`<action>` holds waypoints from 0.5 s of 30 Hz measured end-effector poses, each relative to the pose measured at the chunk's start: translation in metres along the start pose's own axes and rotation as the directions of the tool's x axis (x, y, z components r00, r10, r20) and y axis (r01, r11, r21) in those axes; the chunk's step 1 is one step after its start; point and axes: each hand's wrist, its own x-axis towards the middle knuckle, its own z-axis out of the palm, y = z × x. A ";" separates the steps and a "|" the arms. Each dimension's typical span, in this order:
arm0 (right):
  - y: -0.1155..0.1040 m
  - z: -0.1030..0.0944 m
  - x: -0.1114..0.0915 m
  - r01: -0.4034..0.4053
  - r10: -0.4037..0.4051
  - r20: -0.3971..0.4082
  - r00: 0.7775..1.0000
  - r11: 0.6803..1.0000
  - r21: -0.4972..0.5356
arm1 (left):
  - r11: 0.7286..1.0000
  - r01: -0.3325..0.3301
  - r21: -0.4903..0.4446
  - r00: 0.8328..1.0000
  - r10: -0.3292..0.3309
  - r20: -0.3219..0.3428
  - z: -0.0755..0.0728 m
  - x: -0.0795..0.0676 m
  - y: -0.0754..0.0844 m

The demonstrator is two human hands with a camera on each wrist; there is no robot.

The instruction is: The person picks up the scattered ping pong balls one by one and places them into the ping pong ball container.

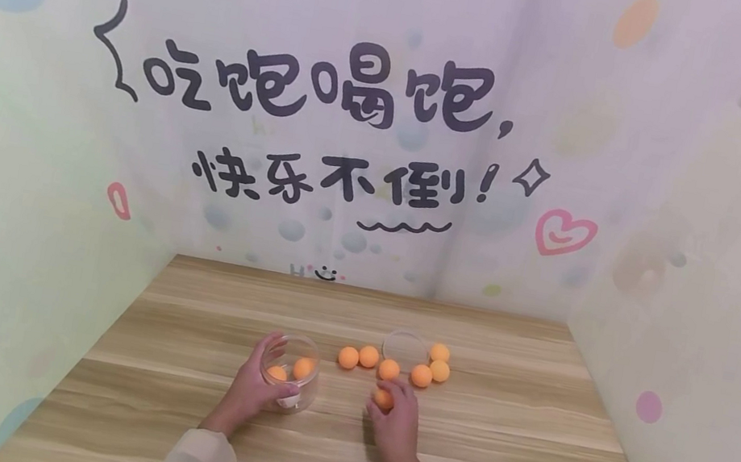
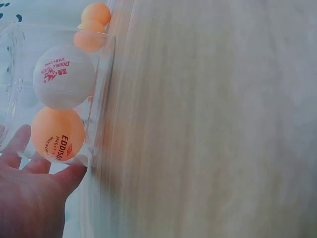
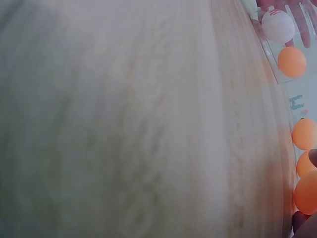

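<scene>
My left hand (image 1: 251,391) grips a clear plastic jar (image 1: 307,399) from its left side, the thumb across the near wall. Inside lie a white ping-pong ball (image 2: 64,77) with red print and orange ones, such as this orange ball (image 2: 58,134) marked in black. To the right, my right hand (image 1: 400,426) has thumb and fingers around an orange ping-pong ball (image 1: 383,399) at table level. The right wrist view catches only bits of the fingers at its right edge, on either side of that ball (image 3: 306,193).
Beyond the right hand, several loose orange balls (image 1: 368,356) lie in an uneven row. A clear round lid (image 1: 407,334) lies flat behind them. The wood-grain table (image 1: 496,448) is bounded by printed walls (image 1: 336,258) at the back and both sides.
</scene>
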 end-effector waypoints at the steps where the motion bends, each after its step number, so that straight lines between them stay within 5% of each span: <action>1: 0.000 0.000 0.000 0.000 0.000 0.002 1.000 1.000 0.000 | 1.000 -0.005 0.001 1.000 0.005 -0.002 0.000 0.000 -0.001; 9: -0.003 0.000 -0.001 -0.002 0.003 0.019 1.000 0.999 -0.043 | 1.000 -0.023 -0.005 1.000 0.023 -0.005 0.000 -0.001 0.004; 15: -0.006 0.001 -0.002 -0.002 0.001 0.032 0.999 1.000 0.013 | 1.000 -0.027 -0.005 0.999 0.028 0.037 -0.003 -0.008 0.028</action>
